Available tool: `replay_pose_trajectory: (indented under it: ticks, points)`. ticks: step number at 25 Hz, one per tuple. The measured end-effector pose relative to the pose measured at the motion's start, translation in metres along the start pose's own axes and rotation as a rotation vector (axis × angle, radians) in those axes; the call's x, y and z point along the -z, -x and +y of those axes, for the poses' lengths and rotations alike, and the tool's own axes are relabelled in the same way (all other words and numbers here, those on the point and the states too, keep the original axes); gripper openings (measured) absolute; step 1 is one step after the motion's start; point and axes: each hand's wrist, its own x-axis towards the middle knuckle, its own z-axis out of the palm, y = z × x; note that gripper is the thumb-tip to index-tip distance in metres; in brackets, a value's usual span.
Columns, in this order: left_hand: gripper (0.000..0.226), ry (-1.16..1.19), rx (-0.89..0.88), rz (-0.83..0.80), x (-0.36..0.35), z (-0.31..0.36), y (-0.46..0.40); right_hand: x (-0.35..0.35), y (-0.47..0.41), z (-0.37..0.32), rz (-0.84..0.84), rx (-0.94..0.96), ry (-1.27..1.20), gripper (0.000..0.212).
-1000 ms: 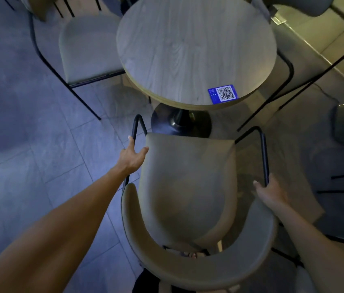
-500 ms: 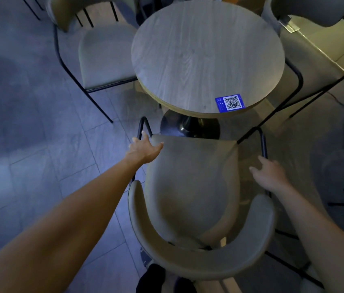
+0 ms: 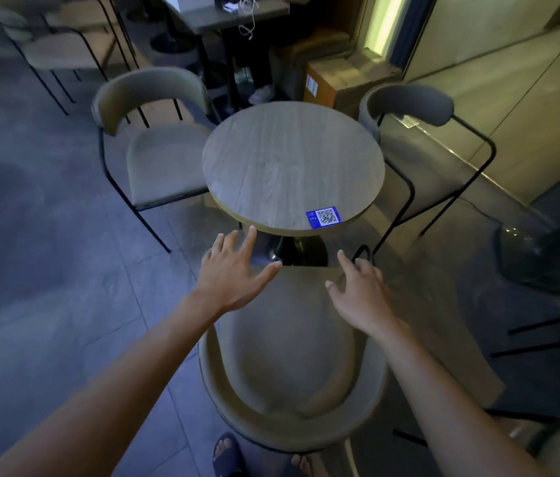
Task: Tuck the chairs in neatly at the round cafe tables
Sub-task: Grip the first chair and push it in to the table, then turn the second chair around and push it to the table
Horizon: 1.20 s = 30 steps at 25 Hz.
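Hovering above the front edge of the near chair [image 3: 292,356], both hands are spread open and grasp nothing: the left hand [image 3: 233,270] has its fingers fanned toward the rim of the round worktop [image 3: 292,160], and the right hand [image 3: 362,294] floats just above the seat's far right corner. Three chairs stand around this worktop: the near one, its seat front just short of the rim and the black pedestal; a left chair [image 3: 158,142], its seat edge just beside the rim; and a right chair [image 3: 409,105], angled toward the wall. One blue QR sticker [image 3: 323,216] lies on the worktop near its near edge. A cardboard box [image 3: 337,77] stands on the floor beyond, whether shut I cannot tell. A sandalled foot [image 3: 227,454] shows at the bottom.
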Motion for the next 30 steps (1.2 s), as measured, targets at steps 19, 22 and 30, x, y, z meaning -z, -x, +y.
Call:
replay_pose_trajectory:
  ticks: [19,22,30]
  points:
    - [0.066,0.066,-0.162,0.145,0.097,-0.019,0.071,0.031,0.074,-0.097,0.112,0.021,-0.109,0.047]
    - [0.037,0.308,-0.204,0.156,0.119,-0.046,0.069,0.032,0.079,-0.134,0.161,-0.037,-0.194,0.026]
    - [0.041,0.488,-0.319,0.070,0.153,-0.155,0.110,0.037,0.085,-0.295,0.433,0.034,-0.414,0.031]
